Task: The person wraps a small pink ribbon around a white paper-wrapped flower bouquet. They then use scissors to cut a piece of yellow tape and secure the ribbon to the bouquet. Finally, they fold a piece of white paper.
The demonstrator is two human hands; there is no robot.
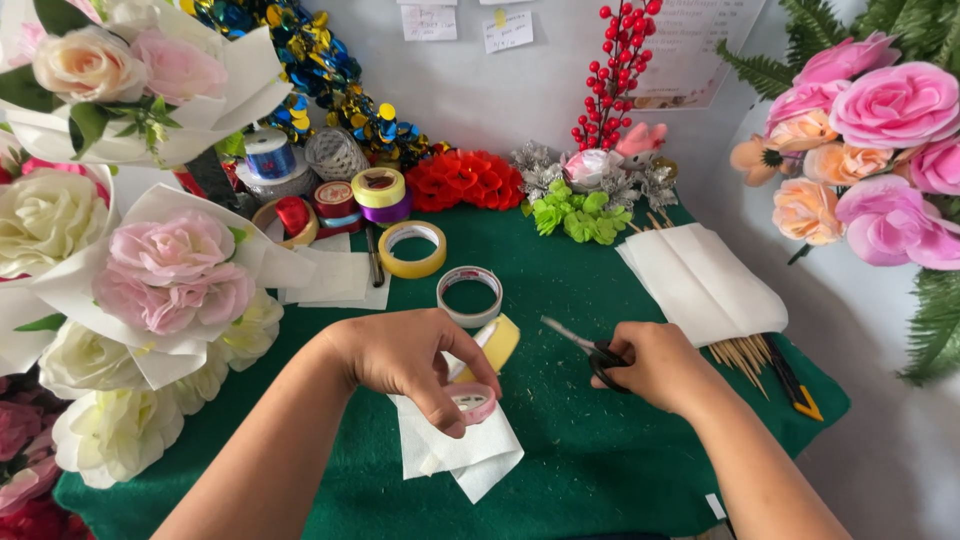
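While the green felt table is carrying everything at once, I am logging the layout from big to small. Paper-wrapped bouquets are crowding the left edge and pink roses are hanging in at the right, so elbows are best kept inside that gap. A stack of white sheets is lying right of centre over wooden sticks; spare tape rolls are sitting behind the hands.

My left hand is hovering over a folded white paper, fingers curled, thumb and forefinger pinching a small pink tape roll; a yellowish roll is showing just behind it. My right hand is gripping the scissors, fingers closed through the black handles, blades pointing left toward the tape and looking barely parted.

Judgement: a clean cut is calling for the tape end pulled taut and held off the paper, blades meeting it square, near the roll. Whether a free end is already drawn out, I cannot tell. Risk: loose tape folding onto itself or snagging the felt.
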